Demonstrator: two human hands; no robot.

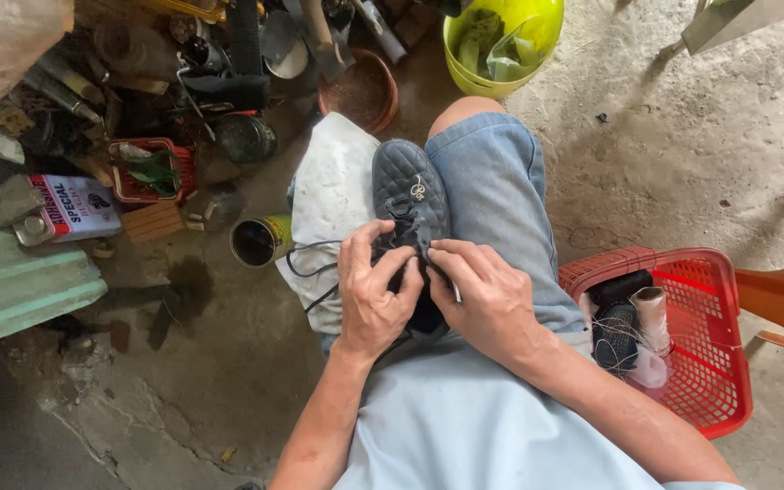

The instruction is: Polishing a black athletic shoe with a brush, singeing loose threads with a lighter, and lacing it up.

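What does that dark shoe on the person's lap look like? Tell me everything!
The shoe is dark grey-blue with a quilted, diamond-stitched toe and a small pale emblem on top. It looks like soft leather or something similar. It lies on the person's lap, toe pointing away from them, partly over a white cloth and against the denim shorts. The left hand and right hand both cover its back half, fingers pinching near the laces. A dark lace loops out to the left side.
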